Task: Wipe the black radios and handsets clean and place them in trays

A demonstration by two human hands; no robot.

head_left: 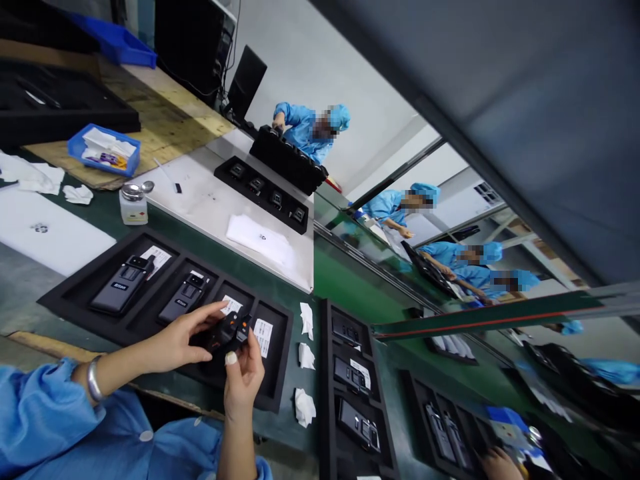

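Note:
Over the black foam tray (200,257), both my hands are closed on dark two-way radios with orange details. My left hand (193,337), coming in from the left with a metal bracelet on its wrist, grips one radio (226,328). Its lower end is hidden. My right hand (244,373) pinches the other radio (243,328), whose stubby antenna points up. The two radios touch or overlap; which, I cannot tell. Two more radios lie face down in the tray's left compartments: one radio (120,285) at far left, another radio (183,298) beside it. White labels (263,337) show in the compartments.
A white pump bottle (134,205) and a blue bin (105,152) stand behind the tray. Crumpled white tissues (305,407) lie to the right, beside another foam tray (327,400) with radios. Co-workers in blue (303,127) sit across the bench. A co-worker's hand (500,463) shows lower right.

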